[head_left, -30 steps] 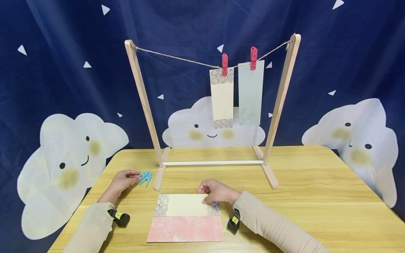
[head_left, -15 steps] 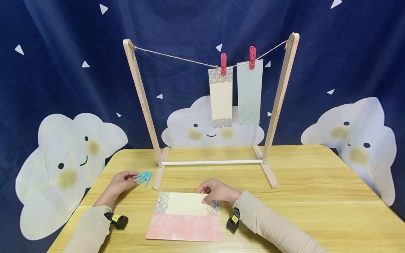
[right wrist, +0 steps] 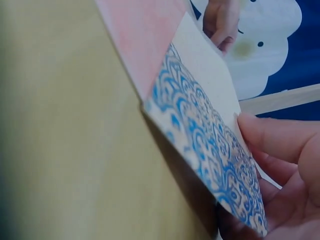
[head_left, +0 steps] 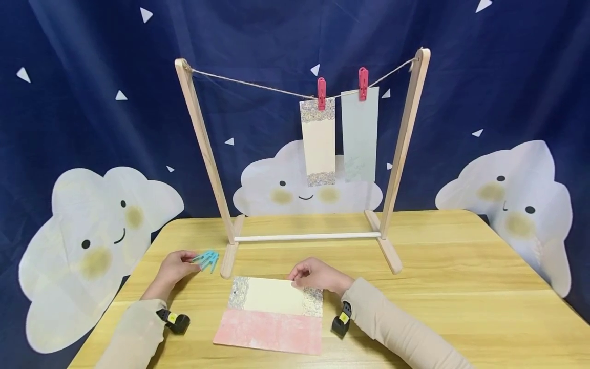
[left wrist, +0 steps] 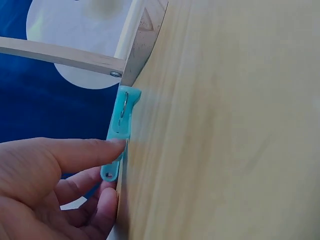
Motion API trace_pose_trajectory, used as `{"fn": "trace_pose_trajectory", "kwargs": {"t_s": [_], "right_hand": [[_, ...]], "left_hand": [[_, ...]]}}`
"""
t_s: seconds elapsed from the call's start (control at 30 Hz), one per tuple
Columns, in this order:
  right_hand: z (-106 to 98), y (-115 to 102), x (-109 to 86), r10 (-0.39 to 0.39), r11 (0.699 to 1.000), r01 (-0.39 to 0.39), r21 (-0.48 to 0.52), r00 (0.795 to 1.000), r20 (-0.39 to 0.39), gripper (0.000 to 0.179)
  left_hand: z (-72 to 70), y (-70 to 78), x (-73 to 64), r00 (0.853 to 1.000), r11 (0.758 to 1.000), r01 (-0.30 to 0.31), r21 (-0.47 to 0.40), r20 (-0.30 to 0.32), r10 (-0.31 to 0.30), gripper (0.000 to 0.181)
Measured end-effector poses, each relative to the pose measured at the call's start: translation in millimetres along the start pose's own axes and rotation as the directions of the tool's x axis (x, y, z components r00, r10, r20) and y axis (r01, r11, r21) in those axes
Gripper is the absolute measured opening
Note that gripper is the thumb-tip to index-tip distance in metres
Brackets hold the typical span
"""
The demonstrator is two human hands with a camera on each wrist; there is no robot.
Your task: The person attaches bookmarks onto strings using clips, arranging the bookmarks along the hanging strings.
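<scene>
My left hand is at the left of the table, thumb and fingers pinching a light-blue clothespin. In the head view the blue plastic there spreads like a fan, close by the rack's left foot. Nearer the front lies a cream card with blue lace patterns at both ends, overlapping a pink card. My right hand grips the cream card's far edge near its right end, thumb on top and fingers beneath. In the right wrist view the patterned end is tilted up off the table.
A wooden rack stands at the back with a sagging twine across it. Red clothespins hold another cream lace card and a pale green card on the right half. A white bar joins the feet.
My right hand has taken the cream card's far edge between thumb and fingers and raised it slightly. The left hand stays at the blue clothespin. The head view has shifted a little.
</scene>
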State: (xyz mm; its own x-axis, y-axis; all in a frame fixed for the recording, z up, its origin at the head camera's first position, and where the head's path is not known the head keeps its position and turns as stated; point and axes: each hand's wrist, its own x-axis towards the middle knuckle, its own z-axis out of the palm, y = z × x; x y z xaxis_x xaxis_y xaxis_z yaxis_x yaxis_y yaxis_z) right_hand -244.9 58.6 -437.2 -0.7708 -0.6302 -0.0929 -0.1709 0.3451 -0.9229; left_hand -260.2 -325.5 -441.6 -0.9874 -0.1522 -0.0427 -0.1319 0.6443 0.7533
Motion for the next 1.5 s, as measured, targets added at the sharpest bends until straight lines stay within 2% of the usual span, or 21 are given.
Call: {"fn": "trace_pose_trajectory", "kwargs": {"t_s": [0.1,0.23,0.4,0.5,0.67,0.83,0.97,1.1,1.17,1.23,1.3,1.4,1.5], "right_hand": [[-2.3,2.7,-1.0,0.001,1.000,-0.001,-0.001,1.000,0.011,0.008],[-6.6,4.5,-4.2,0.005,1.000,-0.004,-0.008,1.000,0.014,0.006],[-13.5,4.2,-9.5,-0.021,0.999,0.020,0.026,1.000,0.018,0.008],[-18.3,5.0,-11.8,-0.056,0.996,0.055,0.071,0.998,0.021,0.012],[-24.2,6.5,-12.1,-0.081,0.988,0.079,0.136,0.997,0.010,0.017],[-27.8,3.1,-11.4,-0.051,0.982,0.066,0.177,0.995,-0.090,0.019],[-30.9,-2.8,-9.6,-0.037,0.975,0.084,0.206,0.974,-0.224,0.022],[-35.2,-8.7,-7.4,-0.040,0.965,0.125,0.231,0.939,-0.341,0.023],[-37.4,-11.9,-6.1,-0.037,0.956,0.142,0.256,0.925,-0.378,0.021],[-39.3,-15.6,-4.5,-0.023,0.947,0.150,0.285,0.914,-0.405,0.017],[-41.1,-20.5,-2.4,-0.018,0.940,0.160,0.302,0.906,-0.424,0.014],[-45.0,-28.9,1.8,-0.016,0.935,0.173,0.309,0.894,-0.449,0.013],[-50.0,-37.7,7.7,-0.025,0.935,0.187,0.302,0.883,-0.469,0.016]], "left_hand": [[-1.0,-0.2,-0.5,1.000,0.999,0.004,-0.043,0.020,-0.003,0.041],[-3.1,-2.0,-0.6,0.998,0.989,0.009,-0.145,0.055,-0.001,0.045],[-7.3,-3.7,-1.4,0.998,0.957,0.039,-0.286,0.051,-0.025,0.055],[-10.0,-2.2,-2.0,0.999,0.931,0.041,-0.362,0.024,-0.035,0.058],[-17.0,3.6,-5.3,1.000,0.905,-0.013,-0.426,0.004,0.017,0.058],[-23.3,15.9,-7.0,0.995,0.871,-0.076,-0.485,0.017,0.097,0.050],[-27.7,34.1,-8.1,0.989,0.836,-0.125,-0.534,-0.004,0.145,0.043],[-31.3,57.3,-9.5,0.978,0.767,-0.185,-0.615,-0.041,0.204,0.021],[-33.3,70.9,-9.9,0.970,0.743,-0.219,-0.633,-0.060,0.235,0.013],[-35.9,85.8,-9.4,0.961,0.737,-0.254,-0.626,-0.077,0.266,0.010],[-38.3,102.9,-7.9,0.952,0.759,-0.288,-0.584,-0.090,0.291,0.013],[-41.5,131.0,-3.1,0.936,0.788,-0.342,-0.512,-0.112,0.333,0.030],[-45.5,161.0,0.4,0.915,0.792,-0.399,-0.462,-0.143,0.377,0.036]]}}
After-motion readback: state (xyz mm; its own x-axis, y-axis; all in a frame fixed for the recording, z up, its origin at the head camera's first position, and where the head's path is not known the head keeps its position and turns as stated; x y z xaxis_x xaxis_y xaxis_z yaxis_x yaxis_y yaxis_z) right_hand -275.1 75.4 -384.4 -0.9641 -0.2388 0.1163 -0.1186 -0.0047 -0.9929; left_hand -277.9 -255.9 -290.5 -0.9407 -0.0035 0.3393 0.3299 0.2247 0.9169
